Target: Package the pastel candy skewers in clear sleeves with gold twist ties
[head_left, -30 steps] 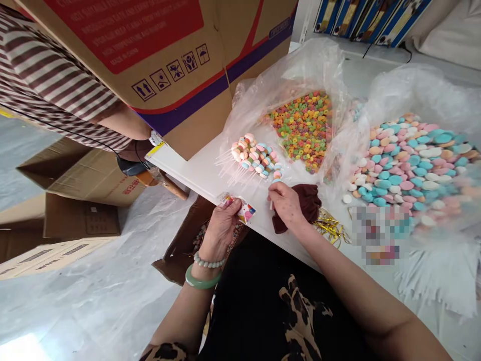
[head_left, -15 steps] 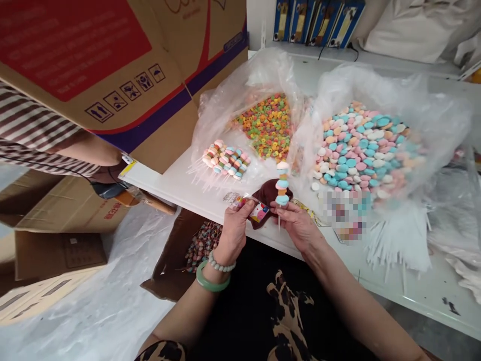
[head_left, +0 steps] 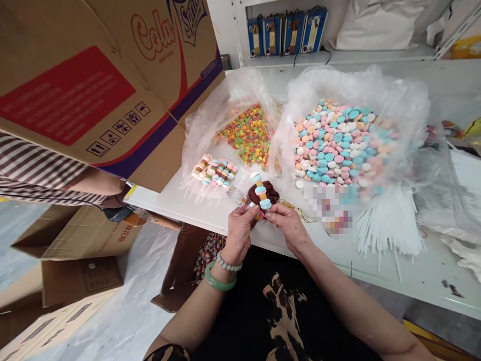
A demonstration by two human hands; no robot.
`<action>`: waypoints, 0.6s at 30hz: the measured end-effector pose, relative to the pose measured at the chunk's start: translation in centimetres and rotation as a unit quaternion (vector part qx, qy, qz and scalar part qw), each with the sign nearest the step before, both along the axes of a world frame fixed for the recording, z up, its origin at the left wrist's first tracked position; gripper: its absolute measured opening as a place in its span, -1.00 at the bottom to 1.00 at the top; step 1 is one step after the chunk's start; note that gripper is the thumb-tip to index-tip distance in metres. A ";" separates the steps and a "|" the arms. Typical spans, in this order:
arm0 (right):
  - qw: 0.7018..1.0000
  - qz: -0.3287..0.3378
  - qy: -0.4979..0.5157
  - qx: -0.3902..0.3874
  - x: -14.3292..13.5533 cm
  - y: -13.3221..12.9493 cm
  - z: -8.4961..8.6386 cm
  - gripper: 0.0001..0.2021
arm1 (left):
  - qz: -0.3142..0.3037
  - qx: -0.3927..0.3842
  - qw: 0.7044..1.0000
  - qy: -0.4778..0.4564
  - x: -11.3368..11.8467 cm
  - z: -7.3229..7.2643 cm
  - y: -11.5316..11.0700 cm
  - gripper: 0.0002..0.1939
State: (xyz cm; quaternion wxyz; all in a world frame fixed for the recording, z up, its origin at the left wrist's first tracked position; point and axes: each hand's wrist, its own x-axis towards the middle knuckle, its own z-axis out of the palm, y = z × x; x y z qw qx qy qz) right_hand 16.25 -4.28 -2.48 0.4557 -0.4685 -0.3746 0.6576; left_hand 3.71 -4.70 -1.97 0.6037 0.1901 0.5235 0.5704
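My right hand (head_left: 288,225) pinches the lower end of a candy skewer (head_left: 260,190), a stack of white, blue, pink and orange sweets tilted over a brown cloth (head_left: 275,198). Beside it, my left hand (head_left: 240,226) has thumb and finger closed on a small printed plastic wrapper (head_left: 236,194). The two hands almost meet, and the skewer's bottom is close to the wrapper; whether it is inside is hidden by the fingers. Several more candy skewers (head_left: 215,171) lie in a pile to the left, sticks pointing at the table edge.
Behind the hands lie a bag of small ring candies (head_left: 246,133) and a bag of pastel candies (head_left: 334,145). White sticks (head_left: 389,230) spread at right. A large cardboard box (head_left: 158,115) stands left; an open box (head_left: 176,271) below holds candy skewers. Another person's arm (head_left: 97,183) shows.
The skewer has come down and left toward the wrapper, and now leans instead of standing upright. My hands have drawn together. The head view has shifted a little.
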 end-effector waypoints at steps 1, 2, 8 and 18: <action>1.000 0.013 0.014 -0.012 0.1 0.0 0.0 -0.83 | 0.000 0.002 1.000 0.003 0.2 -0.1 0.0 -0.67; 0.999 0.021 0.027 -0.024 0.2 0.0 0.0 -0.82 | 0.001 0.005 1.000 0.007 0.5 -0.2 0.1 -0.67; 0.999 -0.028 0.019 -0.006 0.3 0.2 -0.4 -0.81 | 0.001 0.008 0.999 0.032 0.9 -0.5 0.4 -0.65; 0.999 0.039 -0.001 0.004 0.1 0.2 -1.4 -0.78 | 0.081 0.081 0.993 0.042 -3.3 0.5 2.2 -0.67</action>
